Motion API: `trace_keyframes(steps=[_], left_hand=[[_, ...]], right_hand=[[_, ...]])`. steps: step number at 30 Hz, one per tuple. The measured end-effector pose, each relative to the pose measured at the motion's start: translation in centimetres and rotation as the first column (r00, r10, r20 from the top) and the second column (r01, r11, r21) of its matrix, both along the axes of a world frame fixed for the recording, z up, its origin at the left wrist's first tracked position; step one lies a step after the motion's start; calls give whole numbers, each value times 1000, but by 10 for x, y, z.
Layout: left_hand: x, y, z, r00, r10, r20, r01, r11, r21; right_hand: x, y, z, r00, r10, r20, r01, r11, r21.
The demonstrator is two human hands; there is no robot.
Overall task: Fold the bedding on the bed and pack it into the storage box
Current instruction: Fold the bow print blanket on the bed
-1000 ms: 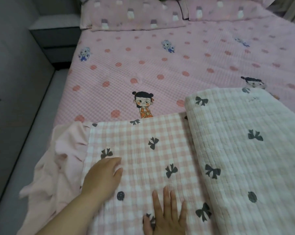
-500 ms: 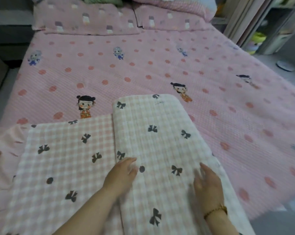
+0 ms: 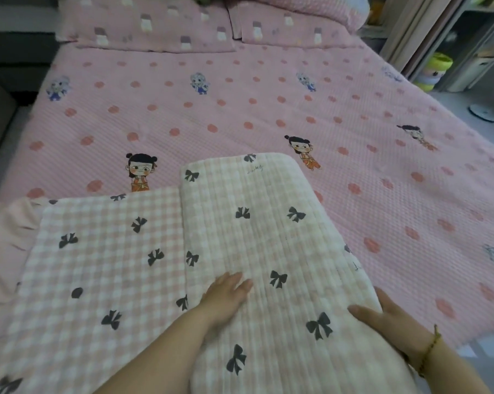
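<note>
Head view. Across the near part of the bed, a quilted pink-and-white gingham blanket [image 3: 103, 251] printed with black bows, lying flat on the left. Its paler right-hand panel [image 3: 254, 223] turned over on top, making a thick double layer that reaches toward the middle of the mattress. On that panel, just beside its inner edge, left hand [image 3: 225, 297] flat, fingers [image 3: 240, 282] straight and close together, pressing down. Against the outer rounded fold, right hand [image 3: 382, 311], thumb splayed across the top, fingers laid straight along the rim; fingertips possibly tucked a little under it, hard to tell from this angle. Thin beaded bracelet [image 3: 430, 348] on that wrist.

Step in hand, by the look of it: smoothing and squaring fold 1. Best done with flat palms swept from the near end to the far end, pushing the puffiness out. Worth checking the far end, which overshoots the layer beneath; better evened up before fold 2. Firm pressure along the right crease too, since padding like this probably springs open.

Around: plain pale-pink ruffled cloth [image 3: 9, 231] bunched at the blanket's left, partly beneath it and likely to drag into the next fold unless pulled clear. Underneath everything, pink dotted bed cover [image 3: 240, 109] with cartoon figures. 2 matching pillows [image 3: 154, 27] at the head. Right of the bed, a yellow-green tub [image 3: 436, 69] on shelving and a round white object [image 3: 483, 112] on the floor. No storage box in sight, so packing seems well off.
</note>
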State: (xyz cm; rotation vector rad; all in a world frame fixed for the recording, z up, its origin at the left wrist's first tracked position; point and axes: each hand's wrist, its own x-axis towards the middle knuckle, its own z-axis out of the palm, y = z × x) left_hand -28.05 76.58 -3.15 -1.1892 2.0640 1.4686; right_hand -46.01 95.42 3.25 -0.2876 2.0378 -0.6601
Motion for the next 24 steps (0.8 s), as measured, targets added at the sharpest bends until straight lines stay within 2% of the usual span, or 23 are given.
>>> trace_keyframes(steps=[3, 4, 6, 9, 11, 14, 16, 19, 22, 24], left_hand=[[8, 5, 28, 940, 250, -231, -164, 928, 334], [9, 10, 39, 909, 317, -271, -189, 892, 411], [33, 7, 60, 858, 400, -323, -216, 851, 479], [84, -19, 82, 805, 451, -385, -255, 850, 461], [121, -40, 101, 778, 481, -404, -293, 847, 443], [180, -65, 124, 765, 479, -431, -332, 866, 374], [210, -78, 132, 766, 469, -439, -358, 879, 314], [253, -96, 128, 729, 544, -416, -478, 839, 259], [296, -110, 104, 648, 664, -373, -616, 745, 257], [315, -117, 81, 600, 731, -325, -684, 679, 265]], right_hand=[[23, -14, 29, 996, 60, 72, -48, 987, -154], [33, -20, 38, 992, 75, 104, -52, 976, -210], [70, -42, 57, 991, 113, 72, -88, 955, -284], [138, -77, 74, 983, 177, -39, -181, 937, -299], [188, -99, 80, 953, 233, -193, -278, 926, -256], [267, -131, 82, 806, 414, -422, -493, 865, -92], [311, -148, 76, 692, 507, -513, -593, 805, -4], [367, -176, 60, 596, 614, -518, -686, 724, 69], [415, -202, 39, 552, 686, -474, -741, 665, 99], [441, -216, 16, 484, 770, -416, -796, 585, 157]])
